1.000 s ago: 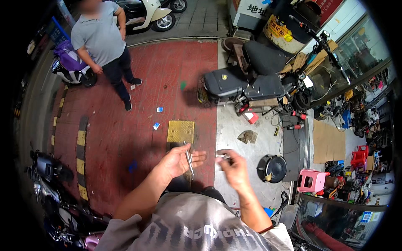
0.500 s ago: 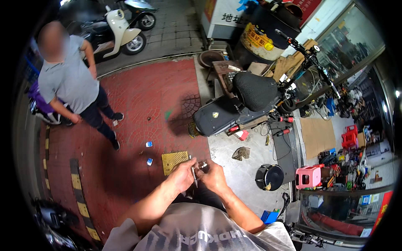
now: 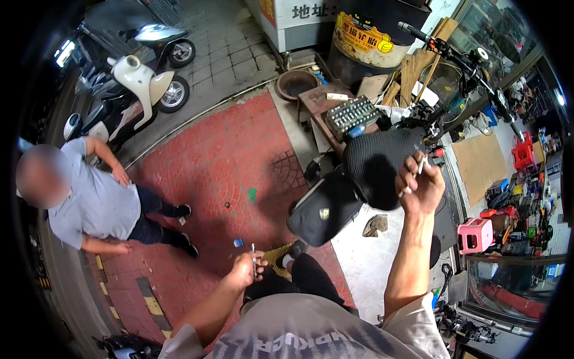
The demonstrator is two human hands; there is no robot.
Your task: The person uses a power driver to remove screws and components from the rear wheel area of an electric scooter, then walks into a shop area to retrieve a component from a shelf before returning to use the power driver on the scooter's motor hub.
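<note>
My left hand point(image 3: 246, 268) is low beside my legs, its fingers closed on a slim metal rod point(image 3: 254, 251). My right hand point(image 3: 421, 188) is raised out to the right in front of the black mesh seat point(image 3: 379, 155) of an electric bike, fingers curled around small pale, slender pieces whose exact kind I cannot make out. The bike's black padded rear part point(image 3: 317, 209) lies left of and below the seat. Beyond the seat, a socket set in a dark case point(image 3: 344, 116) rests on a low brown table point(image 3: 311, 96).
A person point(image 3: 98, 200) in a grey shirt stands at left on red paving. Scooters point(image 3: 140, 90) stand behind them. A black drum point(image 3: 368, 60), brown bowl point(image 3: 296, 81) and wood planks stand ahead; pink stool point(image 3: 475, 236), cardboard point(image 3: 478, 167) and cluttered tools are at right.
My hands have separated: the left moved slightly left, the right went up and right to the seat. I have moved nearer the bike; the person and bike appear lower in view.
</note>
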